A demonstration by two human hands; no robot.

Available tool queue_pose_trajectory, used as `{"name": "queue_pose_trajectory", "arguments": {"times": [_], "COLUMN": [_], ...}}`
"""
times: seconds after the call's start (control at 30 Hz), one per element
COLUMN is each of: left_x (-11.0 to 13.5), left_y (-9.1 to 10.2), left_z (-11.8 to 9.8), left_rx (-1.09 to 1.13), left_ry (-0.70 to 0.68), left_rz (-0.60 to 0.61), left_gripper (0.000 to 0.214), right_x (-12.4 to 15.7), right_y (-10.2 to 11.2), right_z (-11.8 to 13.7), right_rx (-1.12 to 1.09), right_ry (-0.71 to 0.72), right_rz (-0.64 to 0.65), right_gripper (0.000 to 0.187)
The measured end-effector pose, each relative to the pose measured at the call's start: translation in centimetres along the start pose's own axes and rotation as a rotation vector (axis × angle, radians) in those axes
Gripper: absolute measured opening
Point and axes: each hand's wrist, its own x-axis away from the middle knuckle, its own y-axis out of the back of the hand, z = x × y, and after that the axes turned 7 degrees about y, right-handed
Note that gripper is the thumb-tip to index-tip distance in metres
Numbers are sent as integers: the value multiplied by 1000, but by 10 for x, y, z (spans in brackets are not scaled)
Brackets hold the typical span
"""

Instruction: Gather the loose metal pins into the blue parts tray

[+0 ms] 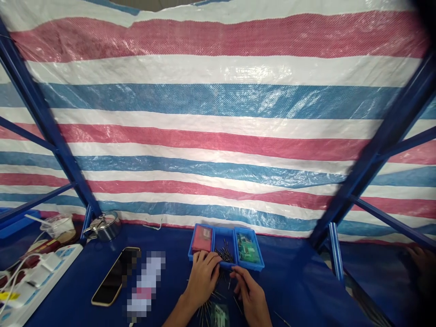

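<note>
Bent fingers of my left hand point(203, 277) are at the front rim of a blue divided tray point(229, 265), thumb close to the index finger; whatever they hold is hidden. My right hand point(251, 294) is just in front of the tray's right part, its thumb and fingertips pinched around what looks like a thin metal rod point(229, 282). Dark thin rods resembling drill bits point(224, 253) lie in the middle compartment. On the left is a red packet point(202, 239), on the right green packets point(248, 248). More loose thin rods point(203, 313) and a clear greenish packet point(220, 314) lie between my hands.
A phone point(116, 277) and a blurred-out object point(146, 284) lie left on the blue table. Farther left are a white power strip point(51, 277) with plugs, a metal pot point(104, 225) and a plastic cup point(58, 225). Blue frame posts point(368, 168) and striped sheeting stand behind.
</note>
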Motion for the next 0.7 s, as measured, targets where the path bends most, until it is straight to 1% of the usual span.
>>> {"name": "queue_pose_trajectory", "arguments": {"times": [0.1, 0.2, 0.4, 0.6, 0.67, 0.7], "left_x": [0, 1, 1, 1, 1, 1], "left_y": [-2, -3, -3, -10, -11, -11], "left_z": [1, 2, 2, 5, 5, 5], "left_rx": [12, 22, 43, 54, 46, 37], "left_ry": [0, 3, 6, 9, 4, 0], "left_rz": [-6, -3, -7, -41, -48, -50], "left_gripper": [26, 26, 27, 27, 28, 27], "right_x": [-1, -1, -4, -3, -4, -4], "right_y": [1, 1, 0, -6, -8, -8], "right_z": [0, 3, 9, -4, -7, -8], "right_rx": [-42, -34, -14, -17, -20, -23], "right_ry": [-35, -72, -121, -108, -98, -93], "right_rz": [3, 7, -21, -6, -51, -43], "right_gripper": [60, 59, 68, 61, 61, 60]}}
